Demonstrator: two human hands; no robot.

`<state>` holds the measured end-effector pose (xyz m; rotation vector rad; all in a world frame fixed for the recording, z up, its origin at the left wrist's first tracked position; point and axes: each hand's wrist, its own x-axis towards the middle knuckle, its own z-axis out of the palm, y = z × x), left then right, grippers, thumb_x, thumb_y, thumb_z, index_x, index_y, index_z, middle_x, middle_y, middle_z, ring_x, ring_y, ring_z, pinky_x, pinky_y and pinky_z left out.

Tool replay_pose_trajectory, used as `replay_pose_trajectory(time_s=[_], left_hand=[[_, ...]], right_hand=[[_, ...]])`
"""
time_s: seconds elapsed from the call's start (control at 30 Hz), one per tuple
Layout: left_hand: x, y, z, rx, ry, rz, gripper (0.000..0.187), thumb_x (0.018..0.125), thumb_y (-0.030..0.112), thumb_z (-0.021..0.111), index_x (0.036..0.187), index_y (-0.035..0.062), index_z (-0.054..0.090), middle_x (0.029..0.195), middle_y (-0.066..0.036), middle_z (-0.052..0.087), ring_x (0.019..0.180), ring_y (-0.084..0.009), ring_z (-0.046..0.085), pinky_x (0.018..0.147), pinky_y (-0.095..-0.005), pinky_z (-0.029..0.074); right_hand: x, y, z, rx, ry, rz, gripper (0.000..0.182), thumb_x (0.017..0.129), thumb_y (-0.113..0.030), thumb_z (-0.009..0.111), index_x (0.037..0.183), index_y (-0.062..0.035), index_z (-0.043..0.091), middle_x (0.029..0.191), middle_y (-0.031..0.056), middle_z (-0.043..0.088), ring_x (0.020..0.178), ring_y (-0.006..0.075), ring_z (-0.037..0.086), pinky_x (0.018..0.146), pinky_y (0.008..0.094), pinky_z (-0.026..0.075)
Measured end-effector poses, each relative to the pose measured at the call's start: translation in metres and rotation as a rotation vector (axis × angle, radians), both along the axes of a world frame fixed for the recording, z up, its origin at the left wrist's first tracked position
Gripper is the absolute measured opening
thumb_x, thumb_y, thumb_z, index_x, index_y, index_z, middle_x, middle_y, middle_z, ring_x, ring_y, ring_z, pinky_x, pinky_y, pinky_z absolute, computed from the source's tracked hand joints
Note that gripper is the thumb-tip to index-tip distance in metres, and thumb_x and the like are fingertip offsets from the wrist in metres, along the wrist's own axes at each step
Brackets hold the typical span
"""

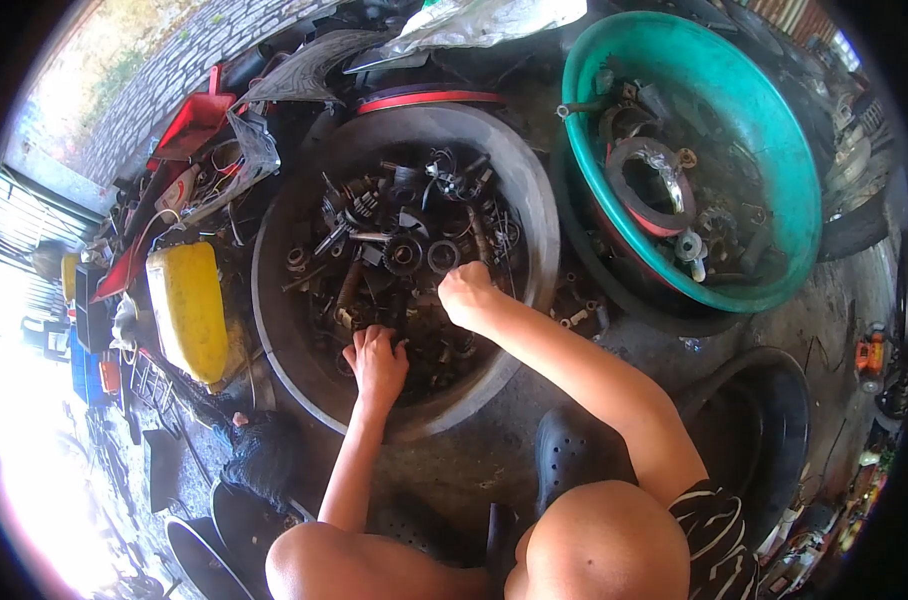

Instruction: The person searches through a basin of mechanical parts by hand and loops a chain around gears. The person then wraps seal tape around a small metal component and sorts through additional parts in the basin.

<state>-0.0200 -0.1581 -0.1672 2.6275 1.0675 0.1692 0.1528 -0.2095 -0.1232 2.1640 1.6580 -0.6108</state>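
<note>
My left hand (377,365) is half-open over metal parts (350,284), near side of grey tub (531,195). My right hand (467,293) curls tightly beside a metal ring (443,256); can't tell what either holds.

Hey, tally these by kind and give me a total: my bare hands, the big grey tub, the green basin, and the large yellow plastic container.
Hands: 2 (left hand, right hand)
Grey tub: 1
Green basin: 1
Yellow container: 1
Total: 5

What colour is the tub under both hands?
The tub is grey, clearest in the head view.
</note>
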Motion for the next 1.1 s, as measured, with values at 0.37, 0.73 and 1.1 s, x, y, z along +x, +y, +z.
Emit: replay_pose_trajectory(time_s=[0.37,0.73,1.1], left_hand=[[0.001,-0.001,0.001,-0.015,-0.003,0.025,0.034,0.067,0.014,0.061,0.097,0.0049,0.051,0.095,-0.008,0.053,0.099,-0.0255,0.043,0.082,-0.0422,0.027],[0.002,-0.002,0.003,-0.114,0.018,0.056,0.052,0.065,0.018,0.065,0.109,0.0047,0.041,0.099,-0.013,0.053,0.102,-0.0287,0.041,0.083,-0.0456,0.025],[0.000,-0.001,-0.002,-0.071,0.002,0.070,0.045,0.070,0.025,0.062,0.108,0.0057,0.045,0.096,-0.012,0.055,0.100,-0.0276,0.044,0.085,-0.0457,0.023]], right_hand=[[-0.004,-0.004,-0.011,0.100,-0.070,0.036,0.022,0.074,-0.017,0.053,0.092,-0.0098,0.063,0.098,0.0090,0.060,0.089,0.0185,0.059,0.064,0.0280,0.046],[-0.007,-0.001,-0.012,0.070,-0.007,0.097,0.013,0.072,-0.017,0.055,0.078,-0.0118,0.066,0.082,0.0054,0.064,0.079,0.0178,0.061,0.059,0.0279,0.046],[0.012,-0.008,0.018,0.103,0.156,-0.040,0.014,0.069,-0.011,0.058,0.081,-0.0075,0.064,0.088,0.0086,0.063,0.084,0.0208,0.061,0.069,0.0316,0.048]])
